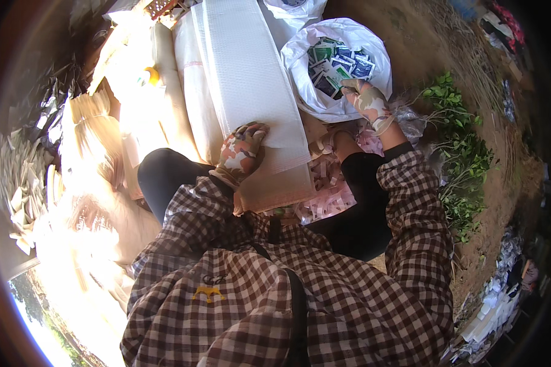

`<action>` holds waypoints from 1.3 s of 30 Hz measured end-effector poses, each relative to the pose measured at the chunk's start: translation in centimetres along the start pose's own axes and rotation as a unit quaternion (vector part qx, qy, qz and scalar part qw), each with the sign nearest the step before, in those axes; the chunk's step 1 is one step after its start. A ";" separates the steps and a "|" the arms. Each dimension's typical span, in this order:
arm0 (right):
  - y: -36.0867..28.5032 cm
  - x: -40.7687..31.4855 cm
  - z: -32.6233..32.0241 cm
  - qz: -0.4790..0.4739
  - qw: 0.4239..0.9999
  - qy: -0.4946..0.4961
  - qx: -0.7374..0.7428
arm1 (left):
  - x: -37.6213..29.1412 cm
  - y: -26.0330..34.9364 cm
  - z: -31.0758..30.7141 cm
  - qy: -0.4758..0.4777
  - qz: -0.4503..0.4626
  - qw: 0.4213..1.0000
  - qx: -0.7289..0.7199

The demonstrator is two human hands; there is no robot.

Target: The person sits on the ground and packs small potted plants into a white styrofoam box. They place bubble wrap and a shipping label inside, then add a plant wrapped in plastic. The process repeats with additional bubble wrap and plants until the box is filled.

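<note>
My left hand (242,150), in a camouflage-patterned glove, rests on the left edge of a long white woven sheet (257,87) that reaches down to my lap. Its fingers are bent over, and whether they grip the sheet does not show. My right hand (367,102), gloved alike, is over the near right rim of an open white plastic sack (376,50). Small blue, green and white sachets (342,64) fill the sack. The fingertips touch or nearly touch a green and white sachet (338,75); whether they pinch it is unclear.
Rolled pale sheeting (193,78) lies left of the white sheet, in strong glare. Another white bag (298,9) stands behind the sack. Pink strips (332,192) lie by my legs. A leafy green plant (461,137) grows on the bare soil at right. Folded sheets (18,169) are piled far left.
</note>
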State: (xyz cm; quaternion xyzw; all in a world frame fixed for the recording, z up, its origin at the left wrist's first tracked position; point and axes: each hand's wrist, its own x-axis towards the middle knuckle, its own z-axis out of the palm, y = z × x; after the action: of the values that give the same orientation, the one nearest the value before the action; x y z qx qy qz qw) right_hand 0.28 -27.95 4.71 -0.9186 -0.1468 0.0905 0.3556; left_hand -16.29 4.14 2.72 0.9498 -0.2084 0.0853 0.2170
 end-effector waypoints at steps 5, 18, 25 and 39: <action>1.6 4.7 3.0 0.035 0.954 0.023 -0.297 | -0.3 1.5 -1.0 0.004 0.015 1.000 -0.024; 5.1 2.6 4.5 -0.008 0.976 0.144 -0.163 | -1.9 4.4 -3.3 -0.067 -0.049 0.991 -0.108; 4.8 3.7 8.8 -0.035 0.846 -0.072 -0.526 | -2.1 2.6 -0.7 -0.038 -0.020 0.992 -0.120; 1.0 1.7 6.1 0.161 0.896 0.288 0.296 | -2.1 -0.1 2.5 0.004 0.046 0.997 -0.065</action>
State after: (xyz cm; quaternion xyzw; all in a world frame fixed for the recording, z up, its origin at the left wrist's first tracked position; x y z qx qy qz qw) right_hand 0.40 -24.26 -0.56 -0.7675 0.1459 -0.0829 0.6187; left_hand -17.92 3.87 -0.04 0.9226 -0.2565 0.0849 0.2752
